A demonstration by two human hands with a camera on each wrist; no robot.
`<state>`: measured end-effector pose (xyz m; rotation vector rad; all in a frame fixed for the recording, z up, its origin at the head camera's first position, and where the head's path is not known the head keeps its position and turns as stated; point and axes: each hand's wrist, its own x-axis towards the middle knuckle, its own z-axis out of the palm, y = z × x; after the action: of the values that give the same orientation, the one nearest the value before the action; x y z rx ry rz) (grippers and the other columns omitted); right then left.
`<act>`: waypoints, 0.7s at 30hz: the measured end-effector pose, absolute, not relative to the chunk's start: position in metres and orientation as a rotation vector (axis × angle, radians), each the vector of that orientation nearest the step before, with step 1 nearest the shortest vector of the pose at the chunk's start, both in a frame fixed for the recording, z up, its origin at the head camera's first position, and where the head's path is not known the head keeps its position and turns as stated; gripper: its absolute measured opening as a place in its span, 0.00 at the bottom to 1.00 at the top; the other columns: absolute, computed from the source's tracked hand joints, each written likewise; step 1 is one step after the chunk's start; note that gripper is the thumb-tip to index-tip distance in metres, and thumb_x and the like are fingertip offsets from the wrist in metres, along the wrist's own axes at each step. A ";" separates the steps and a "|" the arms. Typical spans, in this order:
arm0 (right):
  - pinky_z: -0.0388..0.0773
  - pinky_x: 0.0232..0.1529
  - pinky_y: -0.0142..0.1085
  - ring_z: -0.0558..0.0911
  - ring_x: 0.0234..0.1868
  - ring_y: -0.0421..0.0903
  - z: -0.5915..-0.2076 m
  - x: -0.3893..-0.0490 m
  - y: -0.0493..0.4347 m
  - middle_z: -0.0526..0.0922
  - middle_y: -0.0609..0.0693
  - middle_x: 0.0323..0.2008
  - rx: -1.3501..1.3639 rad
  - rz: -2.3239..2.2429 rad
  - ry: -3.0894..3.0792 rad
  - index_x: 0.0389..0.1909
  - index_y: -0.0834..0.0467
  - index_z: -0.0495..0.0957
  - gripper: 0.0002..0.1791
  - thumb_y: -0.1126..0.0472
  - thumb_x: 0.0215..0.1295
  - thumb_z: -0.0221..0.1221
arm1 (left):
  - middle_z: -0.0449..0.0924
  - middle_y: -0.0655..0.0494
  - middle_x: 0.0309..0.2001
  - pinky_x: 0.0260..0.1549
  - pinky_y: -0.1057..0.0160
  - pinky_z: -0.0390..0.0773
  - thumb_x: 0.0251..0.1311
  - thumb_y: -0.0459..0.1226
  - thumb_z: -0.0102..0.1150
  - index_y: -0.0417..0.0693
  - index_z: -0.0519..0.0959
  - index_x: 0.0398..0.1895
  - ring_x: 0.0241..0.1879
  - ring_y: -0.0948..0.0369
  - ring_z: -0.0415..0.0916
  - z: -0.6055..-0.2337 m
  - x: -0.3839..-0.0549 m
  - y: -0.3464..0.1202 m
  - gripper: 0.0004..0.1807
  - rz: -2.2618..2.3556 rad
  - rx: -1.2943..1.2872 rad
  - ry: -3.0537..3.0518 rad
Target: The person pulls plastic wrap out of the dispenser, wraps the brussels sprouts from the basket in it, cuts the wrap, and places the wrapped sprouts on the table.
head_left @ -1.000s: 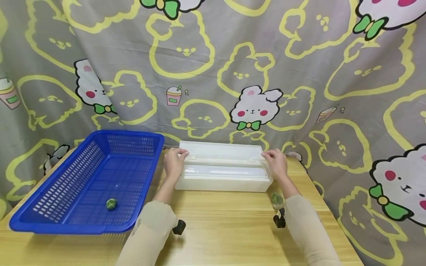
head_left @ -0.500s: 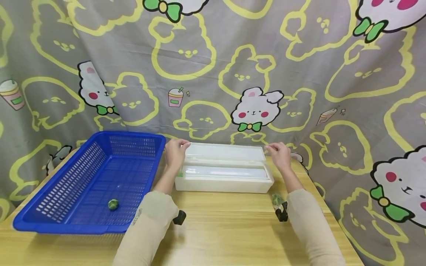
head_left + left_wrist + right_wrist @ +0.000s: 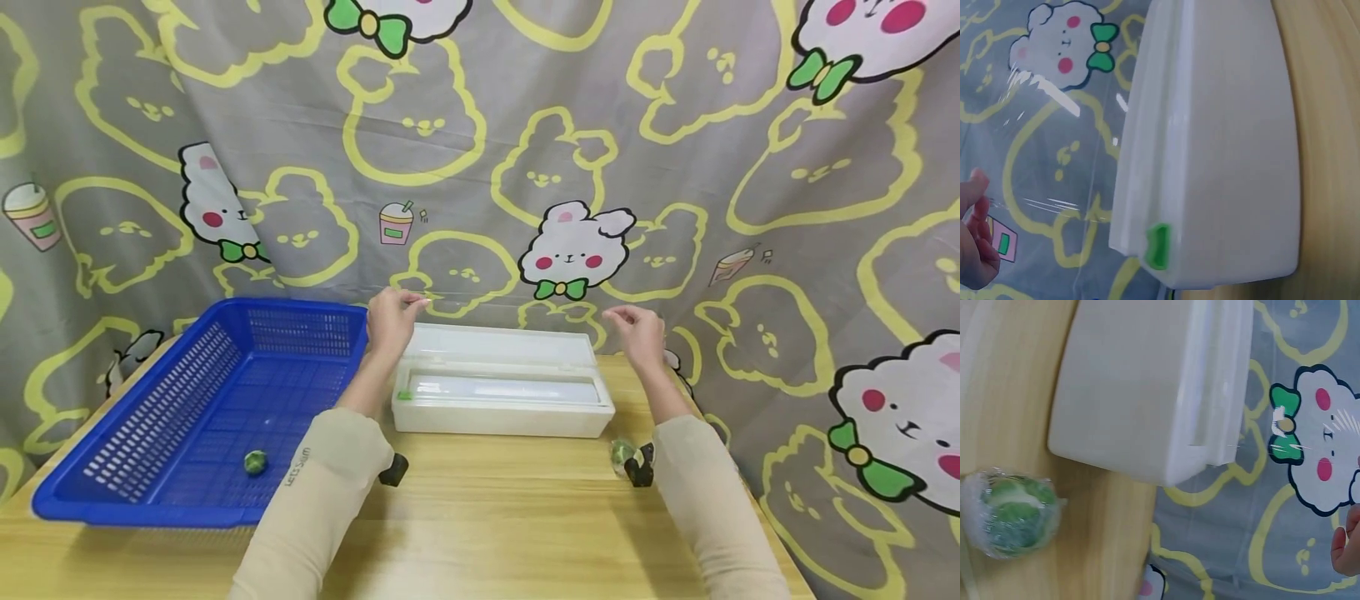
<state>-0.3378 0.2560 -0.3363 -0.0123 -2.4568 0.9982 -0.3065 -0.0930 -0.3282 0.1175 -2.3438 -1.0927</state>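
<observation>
A white cling film dispenser box stands at the back of the table, its lid tilted up behind the roll. Clear cling film stretches up from it, shown by glare streaks in both wrist views. My left hand pinches the film's left corner between thumb and fingers. At the other corner my right hand pinches it, above the box's right end. A green slider sits at the box's left end. A small green cabbage-like vegetable wrapped in film lies on the table near my right wrist.
To the left stands a blue plastic basket with a small round green vegetable in it. A patterned grey curtain hangs right behind the box. Black wrist-camera mounts hang below both forearms, over the wooden table.
Both hands have risen up and away from the box toward the curtain, drawing out more film. The green slider at the box's left end has come into sight.
</observation>
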 end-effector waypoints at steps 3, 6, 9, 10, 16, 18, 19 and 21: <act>0.64 0.26 0.36 0.69 0.25 0.45 -0.329 -0.337 0.256 0.80 0.58 0.27 0.009 0.984 -2.440 0.35 0.61 0.83 0.15 0.52 0.60 0.59 | 0.82 0.48 0.36 0.42 0.52 0.73 0.52 0.41 0.63 0.43 0.85 0.31 0.45 0.50 0.75 -0.321 -0.306 -0.094 0.10 -1.112 0.094 -2.328; 0.63 0.26 0.35 0.68 0.24 0.45 -0.322 -0.337 0.256 0.79 0.58 0.26 0.001 0.984 -2.424 0.35 0.62 0.83 0.15 0.53 0.60 0.59 | 0.81 0.46 0.38 0.44 0.52 0.73 0.52 0.40 0.63 0.42 0.84 0.31 0.48 0.48 0.74 -0.313 -0.305 -0.094 0.10 -1.133 0.078 -2.322; 0.63 0.27 0.33 0.68 0.25 0.43 -0.316 -0.338 0.255 0.79 0.57 0.27 -0.014 0.986 -2.399 0.35 0.62 0.83 0.14 0.55 0.59 0.60 | 0.81 0.45 0.37 0.43 0.52 0.72 0.53 0.39 0.63 0.40 0.84 0.32 0.45 0.48 0.75 -0.306 -0.305 -0.094 0.10 -1.117 0.054 -2.322; 0.63 0.26 0.33 0.68 0.24 0.43 -0.314 -0.338 0.255 0.79 0.56 0.26 -0.013 0.985 -2.389 0.35 0.62 0.83 0.13 0.55 0.59 0.60 | 0.81 0.44 0.36 0.43 0.53 0.72 0.53 0.38 0.63 0.40 0.84 0.32 0.44 0.48 0.75 -0.304 -0.305 -0.094 0.10 -1.106 0.046 -2.322; 0.59 0.20 0.31 0.64 0.19 0.39 -0.300 -0.338 0.254 0.71 0.46 0.17 0.009 0.979 -2.352 0.33 0.61 0.83 0.12 0.56 0.58 0.60 | 0.81 0.45 0.35 0.45 0.54 0.70 0.52 0.37 0.63 0.40 0.84 0.32 0.41 0.50 0.75 -0.291 -0.306 -0.094 0.08 -1.092 0.032 -2.306; 0.59 0.21 0.31 0.64 0.19 0.37 -0.297 -0.338 0.254 0.70 0.43 0.17 0.006 0.989 -2.347 0.33 0.61 0.84 0.12 0.55 0.58 0.61 | 0.81 0.45 0.35 0.45 0.54 0.70 0.52 0.37 0.63 0.41 0.84 0.31 0.42 0.50 0.75 -0.287 -0.306 -0.095 0.08 -1.092 0.025 -2.300; 0.60 0.21 0.31 0.64 0.19 0.37 -0.296 -0.339 0.254 0.71 0.43 0.17 0.008 0.994 -2.343 0.33 0.61 0.83 0.13 0.55 0.58 0.61 | 0.81 0.45 0.35 0.46 0.54 0.70 0.52 0.37 0.63 0.41 0.84 0.31 0.42 0.50 0.75 -0.285 -0.306 -0.095 0.08 -1.090 0.023 -2.300; 0.61 0.24 0.30 0.64 0.20 0.35 -0.293 -0.338 0.254 0.72 0.43 0.18 0.009 1.005 -2.338 0.33 0.62 0.83 0.14 0.54 0.58 0.60 | 0.81 0.45 0.35 0.47 0.54 0.70 0.53 0.37 0.63 0.40 0.84 0.32 0.43 0.50 0.75 -0.282 -0.306 -0.096 0.09 -1.082 0.006 -2.294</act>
<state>-0.3385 0.2542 -0.2929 0.0090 -2.3376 1.0054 -0.3065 -0.0957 -0.2821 0.0056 -2.2936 -1.0816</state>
